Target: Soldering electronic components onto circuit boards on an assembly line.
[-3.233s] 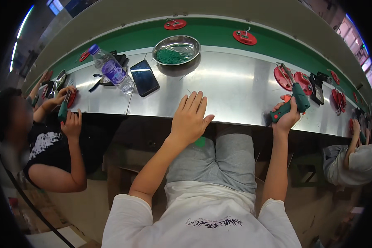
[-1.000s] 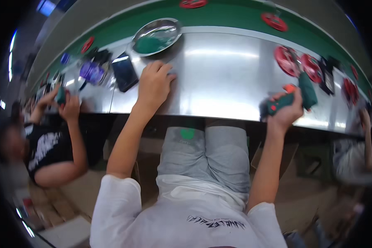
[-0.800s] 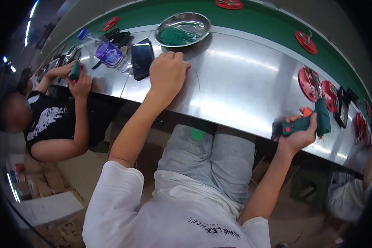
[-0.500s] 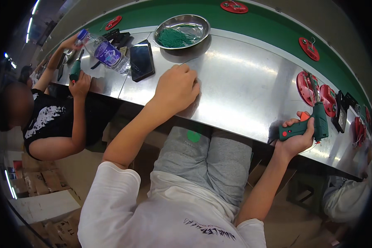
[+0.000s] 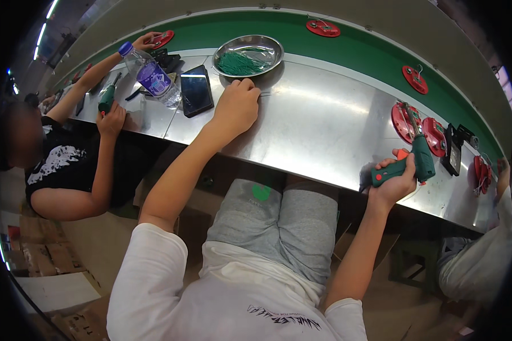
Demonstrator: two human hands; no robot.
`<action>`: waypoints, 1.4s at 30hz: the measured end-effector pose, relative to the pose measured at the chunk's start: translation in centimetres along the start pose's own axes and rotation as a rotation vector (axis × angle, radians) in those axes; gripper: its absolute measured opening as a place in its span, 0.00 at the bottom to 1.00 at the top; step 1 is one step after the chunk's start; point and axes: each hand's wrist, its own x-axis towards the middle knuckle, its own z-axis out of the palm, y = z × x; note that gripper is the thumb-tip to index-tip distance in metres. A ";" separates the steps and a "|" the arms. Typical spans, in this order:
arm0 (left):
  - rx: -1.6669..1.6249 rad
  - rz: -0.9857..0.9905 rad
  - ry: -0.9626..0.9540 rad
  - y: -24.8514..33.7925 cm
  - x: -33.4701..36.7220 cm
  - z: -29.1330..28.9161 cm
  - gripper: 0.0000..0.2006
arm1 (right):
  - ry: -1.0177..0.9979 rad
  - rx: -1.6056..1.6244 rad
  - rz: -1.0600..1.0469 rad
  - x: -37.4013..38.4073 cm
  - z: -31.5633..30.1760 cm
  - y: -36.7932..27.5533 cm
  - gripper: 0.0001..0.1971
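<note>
My left hand point(image 5: 237, 108) is closed, knuckles up, over the metal bench just below a steel bowl point(image 5: 272, 53). A thin strand, seemingly a wire, sticks out beside its fingers, which are partly hidden. Inside the bowl lies a heap of green wires point(image 5: 239, 64). On the right, my right hand point(image 5: 401, 184) grips a green soldering gun point(image 5: 422, 159) with an orange trigger. Its long tip points up toward a red round part point(image 5: 403, 125) on the bench. Another red round part point(image 5: 434, 136) lies beside it.
A black phone point(image 5: 196, 92) and a purple-labelled bottle point(image 5: 153, 78) stand left of the bowl. More red parts point(image 5: 415, 80) sit along the green strip point(image 5: 364, 51). A co-worker point(image 5: 68, 165) on the left holds another soldering gun point(image 5: 106, 99); another person point(image 5: 478, 256) is at right.
My left hand has shifted slightly up and left, closer to the bowl. My right hand still holds the soldering gun. The view has moved a little; the co-worker's far hand now reaches a red part.
</note>
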 end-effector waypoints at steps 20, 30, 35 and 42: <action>-0.208 0.350 0.138 6.2 -9.7 -5.3 0.11 | -0.015 0.064 0.039 0.0 -0.5 0.2 0.15; -0.441 0.296 -0.195 2.3 -2.2 -5.2 0.09 | -0.046 0.048 0.009 -0.2 -1.2 -0.1 0.16; -0.276 -0.030 0.040 -1.4 4.0 -5.9 0.06 | -0.016 0.018 -0.030 -0.4 0.0 -0.3 0.16; -0.198 0.324 -0.129 3.1 4.3 -7.3 0.07 | -0.047 -0.023 -0.025 0.0 0.0 -0.4 0.19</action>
